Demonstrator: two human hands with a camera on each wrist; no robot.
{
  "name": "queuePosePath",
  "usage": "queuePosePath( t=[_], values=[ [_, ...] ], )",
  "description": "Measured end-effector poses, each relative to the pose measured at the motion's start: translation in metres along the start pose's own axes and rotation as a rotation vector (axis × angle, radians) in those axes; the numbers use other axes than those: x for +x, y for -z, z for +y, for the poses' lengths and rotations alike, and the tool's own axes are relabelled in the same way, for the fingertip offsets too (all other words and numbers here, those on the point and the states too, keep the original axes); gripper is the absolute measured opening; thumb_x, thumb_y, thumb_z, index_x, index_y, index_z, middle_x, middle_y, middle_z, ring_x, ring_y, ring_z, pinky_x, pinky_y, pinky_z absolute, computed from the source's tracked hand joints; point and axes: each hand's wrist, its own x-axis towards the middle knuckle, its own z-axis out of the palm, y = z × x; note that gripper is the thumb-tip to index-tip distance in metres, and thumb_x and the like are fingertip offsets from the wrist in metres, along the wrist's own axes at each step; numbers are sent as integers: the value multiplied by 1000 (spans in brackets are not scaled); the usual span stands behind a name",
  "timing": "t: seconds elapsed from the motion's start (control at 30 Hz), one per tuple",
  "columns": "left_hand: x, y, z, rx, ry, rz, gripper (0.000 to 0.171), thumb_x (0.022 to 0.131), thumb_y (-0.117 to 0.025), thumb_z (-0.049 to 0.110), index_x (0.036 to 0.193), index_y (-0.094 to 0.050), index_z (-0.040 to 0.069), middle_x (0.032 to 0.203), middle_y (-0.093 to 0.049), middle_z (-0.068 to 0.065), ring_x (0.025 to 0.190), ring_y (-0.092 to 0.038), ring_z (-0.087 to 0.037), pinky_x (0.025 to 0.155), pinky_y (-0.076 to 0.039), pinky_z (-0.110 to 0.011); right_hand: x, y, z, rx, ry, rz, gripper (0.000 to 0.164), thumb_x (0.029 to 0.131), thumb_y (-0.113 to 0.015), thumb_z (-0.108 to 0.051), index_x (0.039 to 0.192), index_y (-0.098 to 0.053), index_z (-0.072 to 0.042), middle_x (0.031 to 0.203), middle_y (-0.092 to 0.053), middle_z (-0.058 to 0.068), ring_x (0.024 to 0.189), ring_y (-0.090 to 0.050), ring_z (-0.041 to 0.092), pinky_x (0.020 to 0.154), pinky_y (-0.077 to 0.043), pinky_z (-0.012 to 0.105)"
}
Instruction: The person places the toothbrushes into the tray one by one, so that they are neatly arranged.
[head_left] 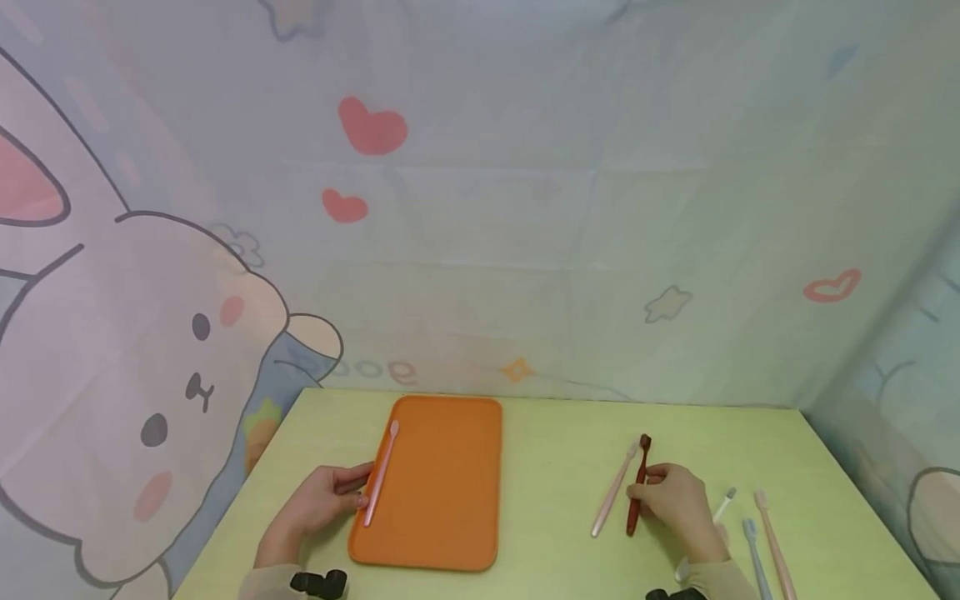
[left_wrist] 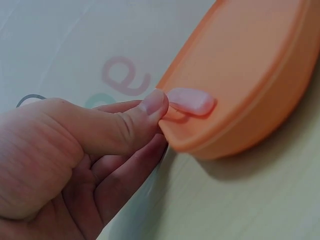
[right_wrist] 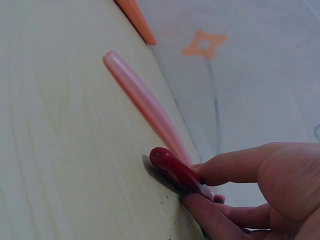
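An orange tray [head_left: 442, 483] lies on the table at centre left, a pink toothbrush [head_left: 381, 473] along its left side. My left hand [head_left: 322, 504] pinches the tray's left rim, thumb over the edge and fingers below. In the left wrist view the thumb tip is right beside the handle end of that pink toothbrush [left_wrist: 192, 101]. On the right, my right hand [head_left: 678, 500] pinches a dark red toothbrush [head_left: 634, 517] by its handle between thumb and fingers. Just left of it lies a pale pink toothbrush [head_left: 613, 498], its head close to the red one's.
Around my right forearm lie a white toothbrush [head_left: 725, 502], partly hidden by the arm, a blue toothbrush [head_left: 755, 550] and a peach toothbrush [head_left: 776, 542]. A printed cloth backdrop [head_left: 525, 250] rises behind the pale yellow table [head_left: 555, 450] and along its sides.
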Motion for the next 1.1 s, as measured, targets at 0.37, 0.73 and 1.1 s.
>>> queuePosePath(
  t=[0.37,0.73,1.1],
  values=[
    [-4,3,3,35,17,18,58,96,-79,8,147,-58,-9,147,-59,-26,135,-59,-41,99,-55,-22,-2,-4,-5,7,11,4,57,82,-79,-13,128,-65,17,108,-72,21,70,-73,16,71,-61,30],
    [0,0,-1,22,2,13,58,96,-79,7,147,-58,-10,146,-59,-27,135,-59,-42,99,-56,-22,-1,3,-1,35,-17,-30,59,83,-78,-14,130,-62,18,110,-72,22,69,-76,19,73,-61,32],
    [-2,-1,4,28,10,21,56,97,-78,5,147,-57,-12,148,-57,-28,136,-58,-43,101,-54,-22,-3,8,-3,88,-35,-69,56,87,-78,-14,131,-63,17,105,-77,17,77,-77,21,86,-63,43]
  ],
)
